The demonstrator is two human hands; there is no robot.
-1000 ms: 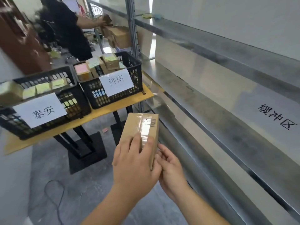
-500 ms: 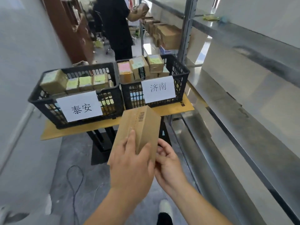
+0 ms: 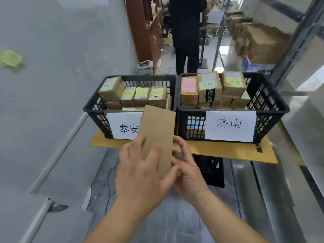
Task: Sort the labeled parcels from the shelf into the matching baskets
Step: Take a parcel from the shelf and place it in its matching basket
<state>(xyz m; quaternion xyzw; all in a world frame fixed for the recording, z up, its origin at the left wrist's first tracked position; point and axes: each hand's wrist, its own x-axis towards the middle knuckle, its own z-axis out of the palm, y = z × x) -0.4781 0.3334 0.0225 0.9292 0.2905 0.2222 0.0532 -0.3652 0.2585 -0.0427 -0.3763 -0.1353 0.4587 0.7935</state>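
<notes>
Nearest: left hand (image 3: 140, 174) grips the lower end of a plain cardboard box (image 3: 157, 137), fingers curled over the facing panel, thumb at the right edge. Right hand (image 3: 187, 171) cups the box's right side from behind; fingers curled against it, so both hands hold it. The grip sits low on the box, upper half free.

Box is held upright in the air, tilted slightly, in front of the gap between the two baskets, overlapping the left basket's paper sign. No label visible on the panel facing the camera; destination cannot be read from here.

Handling, as judged: small, rigid carton, flat faces, probably light since it is held at one end without sag. Smooth card may slip; hold across opposite long edges or under the base. Corners could dent if dropped in.

Beyond: left basket (image 3: 94, 109) and right basket (image 3: 273, 106) stand side by side, touching, on the counter (image 3: 228, 151), each holding labelled parcels. Farther back, a person in dark clothing (image 3: 185, 32) and stacked cartons on a shelf (image 3: 263, 42).
</notes>
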